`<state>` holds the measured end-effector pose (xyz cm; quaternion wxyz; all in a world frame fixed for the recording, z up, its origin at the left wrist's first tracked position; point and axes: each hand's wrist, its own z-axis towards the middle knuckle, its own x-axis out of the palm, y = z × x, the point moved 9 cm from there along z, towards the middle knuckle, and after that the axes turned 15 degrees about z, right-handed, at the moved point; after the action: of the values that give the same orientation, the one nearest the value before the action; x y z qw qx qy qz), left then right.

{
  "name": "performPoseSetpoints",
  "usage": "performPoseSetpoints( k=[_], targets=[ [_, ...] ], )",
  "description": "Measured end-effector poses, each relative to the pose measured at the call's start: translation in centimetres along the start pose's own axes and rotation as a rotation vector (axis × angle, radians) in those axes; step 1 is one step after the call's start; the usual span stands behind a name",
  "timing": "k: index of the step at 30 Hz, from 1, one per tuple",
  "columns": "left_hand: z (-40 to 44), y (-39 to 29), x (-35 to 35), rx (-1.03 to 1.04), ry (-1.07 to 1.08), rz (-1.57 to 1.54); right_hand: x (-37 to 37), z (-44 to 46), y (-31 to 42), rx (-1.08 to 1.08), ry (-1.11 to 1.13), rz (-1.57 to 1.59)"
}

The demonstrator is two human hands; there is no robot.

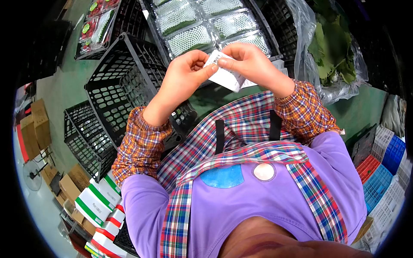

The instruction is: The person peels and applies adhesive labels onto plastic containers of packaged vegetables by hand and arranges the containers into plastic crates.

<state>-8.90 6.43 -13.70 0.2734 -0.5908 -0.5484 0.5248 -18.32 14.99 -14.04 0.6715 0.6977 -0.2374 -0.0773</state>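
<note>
Paper (230, 80), printed white, pinched by your left hand (185, 75) and right hand (251, 64) near the near edge of the black crate (152, 29) (print unreadable). Probably separating or peeling; next move calls for fine thumb control.

White paper (227, 79), orange checked sleeves (140, 144)

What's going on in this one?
A person in a plaid apron is handling a white slip of paper, pinched between the left hand and the right hand. Just beyond the hands are rows of clear packs with something green inside. A black crate stands to the left, and green leaves in clear plastic to the right.
</note>
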Motion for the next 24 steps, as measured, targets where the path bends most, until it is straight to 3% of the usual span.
performPoseSetpoints(
  k=[3,4,5,6,11,12,13,17,21,22,24],
  targets=[
    [2.6,2.6,-1.3,-0.112,0.113,0.107,-1.7,-0.1,-0.4,0.105,-0.084,-0.055],
    [4.5,4.9,-2.8,-0.122,0.024,0.033,-2.6,0.2,-0.1,0.034,-0.137,-0.019],
    [6.5,7.5,-4.8,-0.151,-0.096,0.158,-3.5,0.4,0.2,-0.038,-0.187,0.017],
    [7.8,7.6,-6.8,-0.139,-0.192,0.623,-4.0,0.7,0.2,-0.046,-0.195,0.141],
    [14.7,14.2,-6.0,0.064,-0.142,1.269,-5.6,0.8,0.8,-0.048,-0.267,0.299],
    [14.3,14.7,-5.3,-0.113,-0.071,1.292,-5.6,0.6,0.9,-0.041,-0.278,0.306],
    [13.7,14.1,-5.1,-0.109,-0.125,1.311,-5.7,0.5,1.0,-0.032,-0.288,0.312],
    [12.8,14.2,-5.2,-0.243,0.014,1.343,-5.6,0.4,0.9,-0.003,-0.264,0.319],
    [13.0,13.6,-5.7,-0.239,-0.02,1.313,-5.4,0.7,0.2,0.056,-0.226,0.289],
    [13.2,12.6,-5.8,-0.127,-0.089,1.356,-5.3,0.8,0.0,0.066,-0.233,0.273],
    [14.8,12.6,-4.8,-0.065,0.074,1.197,-4.9,1.0,-0.2,0.055,-0.222,0.27]
  ],
)
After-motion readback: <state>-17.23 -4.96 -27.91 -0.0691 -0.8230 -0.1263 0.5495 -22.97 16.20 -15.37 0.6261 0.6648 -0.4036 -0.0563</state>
